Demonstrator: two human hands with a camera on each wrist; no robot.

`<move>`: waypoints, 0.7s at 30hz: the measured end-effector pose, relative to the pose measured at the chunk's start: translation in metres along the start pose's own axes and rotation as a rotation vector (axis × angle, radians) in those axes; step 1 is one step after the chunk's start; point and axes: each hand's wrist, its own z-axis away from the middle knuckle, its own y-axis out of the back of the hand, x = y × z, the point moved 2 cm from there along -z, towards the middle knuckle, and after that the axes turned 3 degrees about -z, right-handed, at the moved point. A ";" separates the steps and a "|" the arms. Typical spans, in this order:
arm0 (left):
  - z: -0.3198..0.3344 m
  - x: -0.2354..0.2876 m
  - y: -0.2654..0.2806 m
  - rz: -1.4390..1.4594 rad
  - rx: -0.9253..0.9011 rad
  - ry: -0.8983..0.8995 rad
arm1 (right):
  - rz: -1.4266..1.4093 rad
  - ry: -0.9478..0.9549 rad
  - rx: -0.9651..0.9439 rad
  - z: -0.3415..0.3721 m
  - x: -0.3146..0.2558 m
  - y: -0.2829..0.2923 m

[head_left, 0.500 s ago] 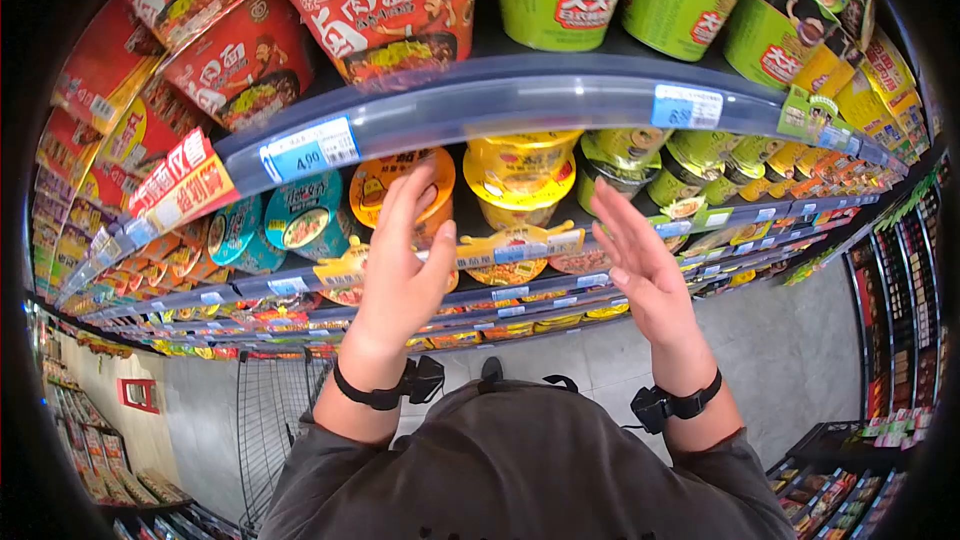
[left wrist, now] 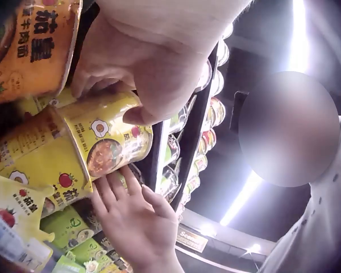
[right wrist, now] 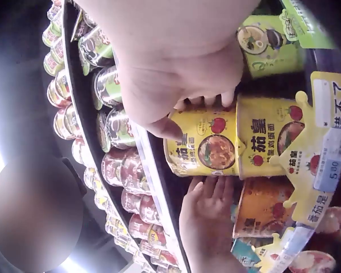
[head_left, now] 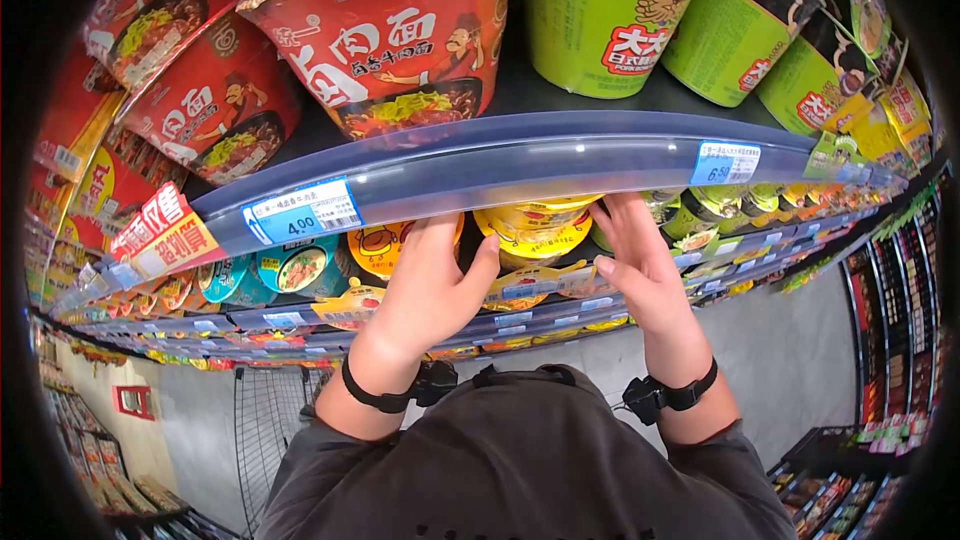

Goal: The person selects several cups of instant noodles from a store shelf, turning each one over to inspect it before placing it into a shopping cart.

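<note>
Two yellow instant noodle cups are stacked on the shelf behind the price rail; the upper cup (right wrist: 202, 162) bears a picture of noodles and a tomato, and the lower cup (right wrist: 261, 162) sits beneath it. My left hand (head_left: 430, 285) reaches in at the stack's left side. On the opposite side is my right hand (head_left: 645, 275). In the left wrist view the right hand's extended fingers (left wrist: 116, 190) lie against the upper cup. Straight fingers of the left hand also meet that cup in the right wrist view. The upper rail hides some fingertips from the head camera.
A dark shelf edge (head_left: 500, 165) with price labels crosses above both hands. Large red noodle buckets (head_left: 400, 50) and green buckets (head_left: 600, 35) stand on the shelf over it. An orange cup (right wrist: 261, 205) neighbours the yellow stack. A wire cart (head_left: 265, 420) stands at lower left.
Both hands have moved from in front of the shelf inward, beneath the upper rail, to either side of the yellow stack. The head view has shifted, with the upper shelf now lower in it.
</note>
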 end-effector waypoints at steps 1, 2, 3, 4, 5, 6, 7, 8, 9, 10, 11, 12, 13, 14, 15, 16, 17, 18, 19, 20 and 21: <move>0.001 0.004 0.000 -0.004 0.023 -0.025 | -0.007 -0.006 -0.023 -0.001 0.000 0.003; 0.004 0.005 -0.001 -0.015 0.037 -0.016 | -0.017 -0.007 -0.041 -0.002 -0.001 0.004; 0.008 0.005 -0.002 -0.046 0.068 -0.011 | -0.035 0.000 -0.074 -0.003 -0.002 0.005; 0.012 0.007 -0.003 -0.079 0.099 -0.005 | -0.055 0.006 -0.107 -0.003 -0.004 0.005; 0.015 0.013 -0.004 -0.092 0.114 0.008 | -0.067 0.005 -0.133 -0.002 -0.007 0.006; 0.017 0.021 -0.004 -0.049 0.150 0.007 | -0.080 0.003 -0.154 0.000 -0.007 0.008; 0.021 0.028 -0.005 -0.006 0.185 0.007 | -0.115 -0.007 -0.164 0.003 -0.008 0.009; 0.026 0.033 -0.008 -0.018 0.200 0.020 | -0.150 -0.018 -0.176 0.006 -0.008 0.010; 0.033 0.039 -0.011 0.076 0.217 0.061 | -0.167 -0.025 -0.191 0.011 -0.009 0.011; 0.042 0.044 -0.014 0.171 0.235 0.100 | -0.180 -0.032 -0.210 0.015 -0.013 0.014; 0.051 0.051 -0.018 0.163 0.278 0.119 | -0.196 -0.061 -0.242 0.018 -0.019 0.015; 0.060 0.054 -0.021 0.149 0.294 0.135 | -0.212 -0.090 -0.275 0.022 -0.022 0.016; 0.070 0.055 -0.023 0.157 0.318 0.112 | -0.237 -0.086 -0.296 0.027 -0.024 0.018; 0.081 0.059 -0.026 0.163 0.343 0.090 | -0.255 -0.095 -0.317 0.034 -0.026 0.020; 0.090 0.066 -0.029 0.193 0.373 0.122 | -0.289 -0.135 -0.328 0.042 -0.028 0.022; 0.100 0.074 -0.032 0.175 0.394 0.140 | -0.323 -0.174 -0.343 0.047 -0.029 0.024; 0.110 0.084 -0.034 0.124 0.408 0.155 | -0.337 -0.138 -0.432 0.052 -0.024 0.027; 0.121 0.093 -0.037 0.072 0.420 0.171 | -0.360 -0.145 -0.458 0.057 -0.020 0.029; 0.134 0.098 -0.041 0.071 0.457 0.208 | -0.389 -0.154 -0.499 0.065 -0.016 0.029; 0.146 0.105 -0.041 0.050 0.473 0.228 | -0.419 -0.162 -0.537 0.073 -0.012 0.028; 0.158 0.111 -0.042 -0.006 0.444 0.245 | -0.469 -0.170 -0.573 0.080 -0.004 0.026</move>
